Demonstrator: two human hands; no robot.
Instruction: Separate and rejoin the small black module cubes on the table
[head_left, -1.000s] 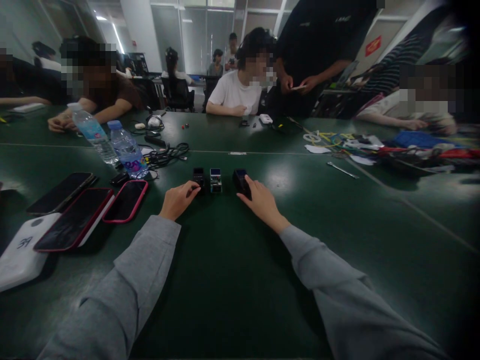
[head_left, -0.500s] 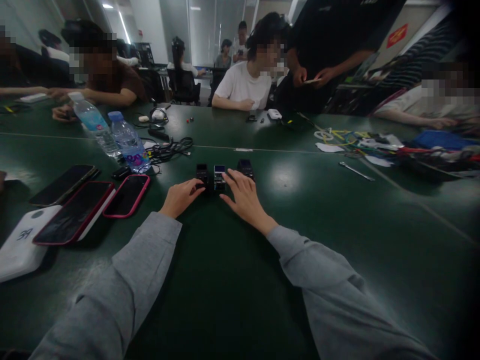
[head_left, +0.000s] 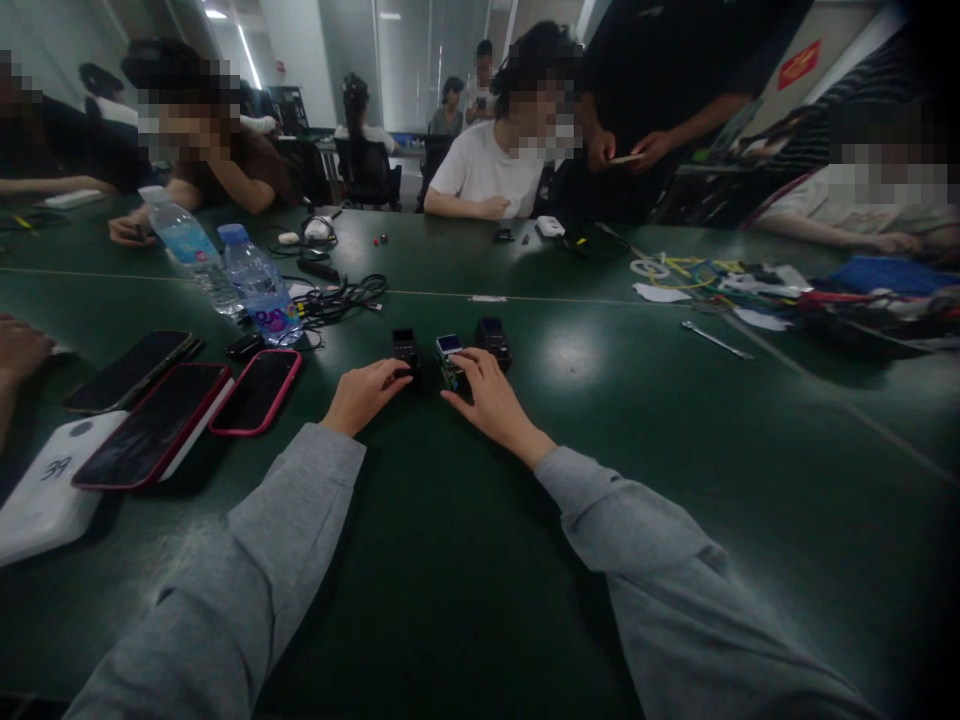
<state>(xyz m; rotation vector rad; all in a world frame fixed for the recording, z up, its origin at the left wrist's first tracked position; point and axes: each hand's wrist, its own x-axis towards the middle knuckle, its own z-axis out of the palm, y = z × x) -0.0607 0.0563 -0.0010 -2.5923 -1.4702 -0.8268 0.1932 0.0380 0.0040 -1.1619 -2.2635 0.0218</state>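
Observation:
Three small box-like devices stand in a row on the green table (head_left: 465, 560). My left hand (head_left: 362, 393) rests on the table with its fingertips pinched on the left black device (head_left: 404, 348). My right hand (head_left: 488, 400) has its fingers curled round the middle device (head_left: 448, 352), which has a light blue top and now sits tilted. The right black device (head_left: 493, 338) stands free just beyond my right hand's fingers. Both arms wear grey sleeves.
Three phones (head_left: 255, 390) and a white box (head_left: 41, 495) lie at the left. Two water bottles (head_left: 259, 285) and black cables (head_left: 341, 295) are behind them. A metal tool (head_left: 716, 340) and a heap of wires (head_left: 750, 280) lie at the right. Several people sit or stand across the table.
My right hand left the right black device, moved left and closed on the middle device, turning it a little. My left hand stayed on the left device.

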